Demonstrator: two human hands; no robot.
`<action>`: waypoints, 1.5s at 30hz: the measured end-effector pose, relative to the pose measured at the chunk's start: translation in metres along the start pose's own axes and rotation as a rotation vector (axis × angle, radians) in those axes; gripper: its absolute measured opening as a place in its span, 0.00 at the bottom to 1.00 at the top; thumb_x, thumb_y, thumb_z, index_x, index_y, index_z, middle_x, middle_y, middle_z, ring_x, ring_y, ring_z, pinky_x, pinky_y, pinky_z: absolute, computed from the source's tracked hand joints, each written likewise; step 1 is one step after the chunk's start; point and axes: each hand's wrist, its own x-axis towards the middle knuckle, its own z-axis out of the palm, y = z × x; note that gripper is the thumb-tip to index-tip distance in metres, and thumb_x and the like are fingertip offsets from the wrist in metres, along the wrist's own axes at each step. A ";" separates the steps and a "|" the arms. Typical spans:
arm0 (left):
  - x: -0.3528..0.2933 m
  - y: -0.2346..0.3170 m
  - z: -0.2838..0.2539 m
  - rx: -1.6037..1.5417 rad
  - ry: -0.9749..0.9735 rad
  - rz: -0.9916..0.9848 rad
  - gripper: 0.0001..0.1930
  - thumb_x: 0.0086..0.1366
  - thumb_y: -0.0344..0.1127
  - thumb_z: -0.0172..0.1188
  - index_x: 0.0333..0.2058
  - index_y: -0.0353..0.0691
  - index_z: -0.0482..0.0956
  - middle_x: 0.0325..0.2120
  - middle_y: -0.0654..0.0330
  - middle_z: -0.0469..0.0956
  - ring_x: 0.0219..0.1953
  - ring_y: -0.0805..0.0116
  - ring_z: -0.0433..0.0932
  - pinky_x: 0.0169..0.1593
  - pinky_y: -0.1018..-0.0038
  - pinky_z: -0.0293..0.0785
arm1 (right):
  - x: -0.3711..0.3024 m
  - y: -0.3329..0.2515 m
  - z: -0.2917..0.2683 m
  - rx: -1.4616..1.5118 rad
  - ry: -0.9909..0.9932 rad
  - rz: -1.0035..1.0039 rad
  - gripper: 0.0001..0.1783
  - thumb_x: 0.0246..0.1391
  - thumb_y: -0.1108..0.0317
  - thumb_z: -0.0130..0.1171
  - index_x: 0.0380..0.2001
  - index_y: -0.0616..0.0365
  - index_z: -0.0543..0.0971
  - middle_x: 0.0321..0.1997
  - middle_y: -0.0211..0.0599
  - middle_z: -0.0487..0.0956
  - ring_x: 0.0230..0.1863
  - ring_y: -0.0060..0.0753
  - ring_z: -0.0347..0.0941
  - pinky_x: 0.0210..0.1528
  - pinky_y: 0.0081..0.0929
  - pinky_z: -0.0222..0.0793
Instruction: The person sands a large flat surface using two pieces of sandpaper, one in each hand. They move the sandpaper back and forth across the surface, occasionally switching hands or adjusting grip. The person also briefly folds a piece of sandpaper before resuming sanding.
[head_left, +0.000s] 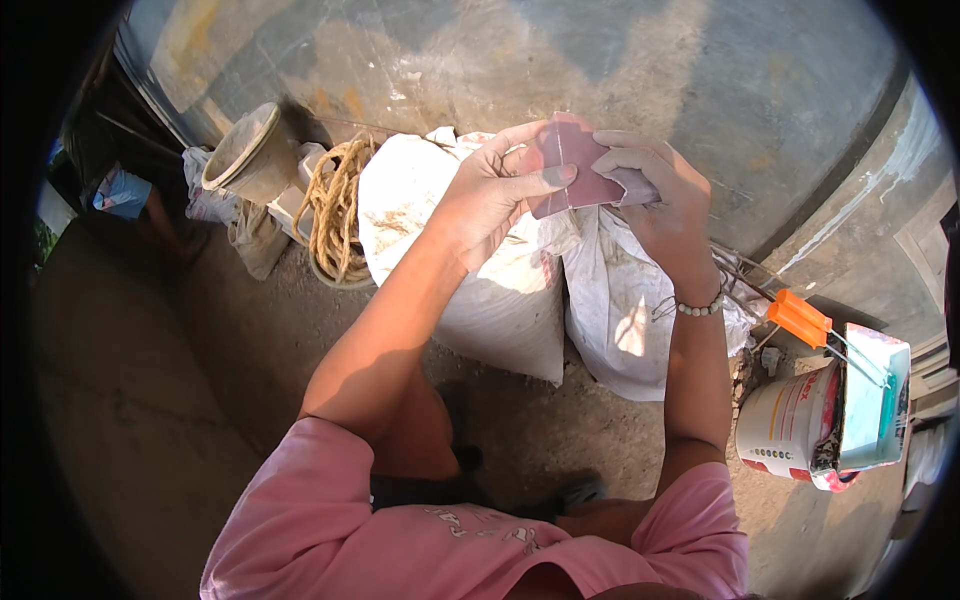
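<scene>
A small reddish-brown sheet of sandpaper (590, 155) is held up in front of the wall, with a pale crease running down it. My left hand (497, 190) pinches its left side, the thumb lying on the face of the sheet. On the right side, my right hand (665, 195) grips the sheet with bent fingers, near a torn-looking edge with a greyish flap. Pale dust covers the fingers of both hands. Below the hands stand white woven sacks (500, 315), full and bulging.
A coil of rope (340, 205) and a tilted bucket (243, 150) lie to the left of the sacks. At right, a paint bucket (785, 425) stands beside a paint tray (872, 400) and an orange-handled tool (800, 318). A grey wall (600, 60) rises behind. Another person's leg shows at far left.
</scene>
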 end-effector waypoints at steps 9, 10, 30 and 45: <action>0.007 -0.004 -0.016 -0.082 0.140 0.007 0.29 0.65 0.16 0.66 0.65 0.29 0.70 0.48 0.52 0.85 0.49 0.66 0.87 0.54 0.72 0.87 | -0.007 0.018 -0.023 0.100 -0.037 0.500 0.15 0.60 0.70 0.69 0.50 0.56 0.84 0.44 0.31 0.86 0.42 0.25 0.81 0.45 0.25 0.77; 0.007 -0.004 -0.017 -0.093 0.152 0.025 0.30 0.65 0.15 0.65 0.65 0.28 0.69 0.47 0.51 0.86 0.48 0.66 0.87 0.52 0.72 0.88 | -0.006 0.017 -0.024 0.116 -0.036 0.598 0.15 0.62 0.69 0.68 0.52 0.56 0.84 0.45 0.30 0.85 0.43 0.22 0.80 0.45 0.24 0.77; 0.002 -0.017 0.011 0.500 0.423 0.326 0.32 0.60 0.22 0.74 0.62 0.29 0.71 0.46 0.58 0.82 0.39 0.76 0.82 0.42 0.78 0.79 | 0.002 -0.002 0.016 0.393 -0.112 0.604 0.24 0.59 0.68 0.72 0.57 0.59 0.81 0.47 0.37 0.87 0.46 0.25 0.82 0.49 0.27 0.78; 0.053 -0.021 0.067 0.518 0.467 0.467 0.19 0.81 0.38 0.48 0.61 0.33 0.77 0.45 0.55 0.83 0.42 0.66 0.83 0.47 0.69 0.78 | -0.003 0.054 0.006 0.410 0.251 0.689 0.19 0.69 0.69 0.57 0.60 0.64 0.77 0.51 0.46 0.83 0.52 0.38 0.81 0.50 0.33 0.76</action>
